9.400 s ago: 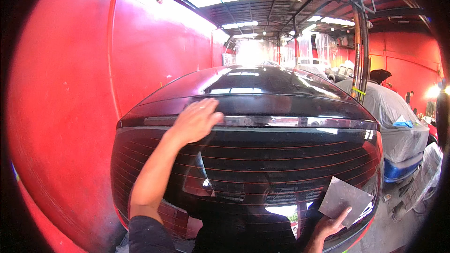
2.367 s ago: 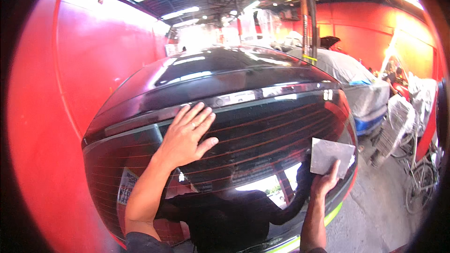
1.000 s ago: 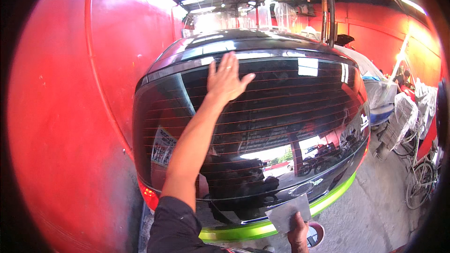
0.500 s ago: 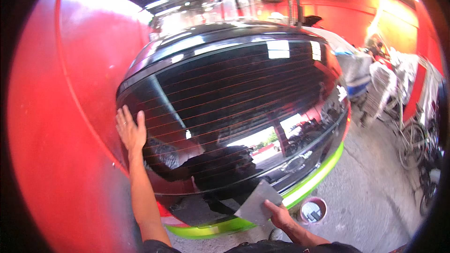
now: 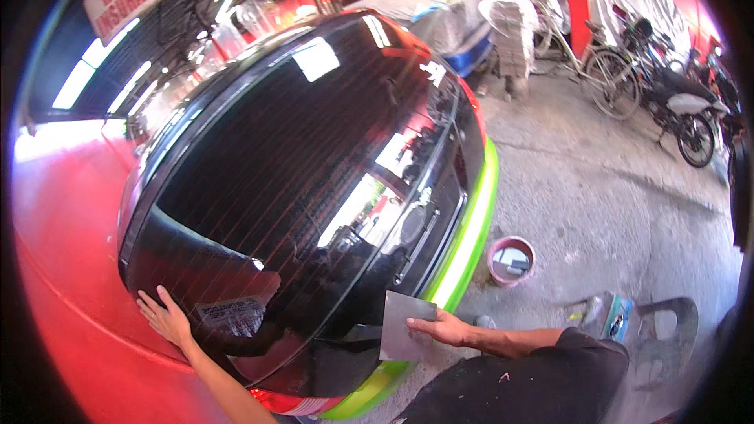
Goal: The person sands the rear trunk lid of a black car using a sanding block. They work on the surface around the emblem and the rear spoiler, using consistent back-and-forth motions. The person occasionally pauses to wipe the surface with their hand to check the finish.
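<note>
The rear of a black car (image 5: 377,283) fills the middle of the view, its dark rear window (image 5: 259,149) crossed by thin heater lines and full of reflections. My left hand (image 5: 166,319), fingers spread, rests at the car's left rear edge by the window. In front of the tailgate, on the right, my right hand (image 5: 441,327) grips a flat grey square sheet of sandpaper (image 5: 399,318) between thumb and fingers. Below it runs the bright green strip of the bumper (image 5: 463,243). Whether the sheet touches the car, I cannot tell.
A pink-rimmed bucket (image 5: 511,261) with dark liquid stands on the concrete floor, right of the bumper. Behind it are a dark stool (image 5: 667,338) and a small blue box (image 5: 617,318). A bicycle (image 5: 613,82) and motorcycles (image 5: 691,122) stand farther back. A red wall (image 5: 78,267) closes the left.
My view has swung right and tilted, so the car now slants and more floor shows. Both hands keep their hold: the left flat on the car, the right on the sandpaper.
</note>
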Available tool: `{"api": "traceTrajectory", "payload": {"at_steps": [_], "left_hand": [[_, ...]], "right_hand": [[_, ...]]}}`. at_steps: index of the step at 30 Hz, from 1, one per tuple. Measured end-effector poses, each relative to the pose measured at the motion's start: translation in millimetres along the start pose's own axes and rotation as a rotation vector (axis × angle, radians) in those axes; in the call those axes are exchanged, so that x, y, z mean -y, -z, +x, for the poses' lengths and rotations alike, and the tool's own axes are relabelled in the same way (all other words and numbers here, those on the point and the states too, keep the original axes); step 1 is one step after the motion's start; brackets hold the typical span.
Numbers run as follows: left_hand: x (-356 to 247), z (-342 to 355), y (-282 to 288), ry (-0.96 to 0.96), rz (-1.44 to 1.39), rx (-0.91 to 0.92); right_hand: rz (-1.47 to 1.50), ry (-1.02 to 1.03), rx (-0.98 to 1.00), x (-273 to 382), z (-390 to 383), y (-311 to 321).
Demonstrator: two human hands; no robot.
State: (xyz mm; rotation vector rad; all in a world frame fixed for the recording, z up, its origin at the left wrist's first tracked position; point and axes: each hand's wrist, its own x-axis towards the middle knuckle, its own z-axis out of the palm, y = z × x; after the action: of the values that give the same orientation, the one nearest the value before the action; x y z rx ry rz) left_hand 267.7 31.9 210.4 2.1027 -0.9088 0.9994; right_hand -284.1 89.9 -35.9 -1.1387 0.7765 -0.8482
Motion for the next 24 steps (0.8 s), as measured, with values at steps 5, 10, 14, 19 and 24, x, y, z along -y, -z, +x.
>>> {"api": "traceTrajectory", "payload": {"at_steps": [5,10,14,19,24], "left_hand": [[-1.0,-6.2,-15.4,-0.012,-0.042,0.000],[-14.4,-93.1,-12.6,-0.222,0.121,-0.113],[-48.5,-238.0,13.2,-0.485,0.090,-0.154],[-58.1,-319.1,0.0,-0.523,0.021,-0.145],[-50.0,-331.2,-0.5,-0.542,0.020,-0.087]], "right_hand": [[-0.233,0.034,-0.145,-37.6,-24.4,12.5],[-0.189,-0.033,-0.326,-67.6,-57.1,38.9],[-0.364,-0.301,-0.511,-39.0,-77.3,54.8],[-0.377,-0.125,-0.607,-37.0,-72.5,59.7],[-0.375,-0.163,-0.529,-9.2,-67.2,50.8]]}}
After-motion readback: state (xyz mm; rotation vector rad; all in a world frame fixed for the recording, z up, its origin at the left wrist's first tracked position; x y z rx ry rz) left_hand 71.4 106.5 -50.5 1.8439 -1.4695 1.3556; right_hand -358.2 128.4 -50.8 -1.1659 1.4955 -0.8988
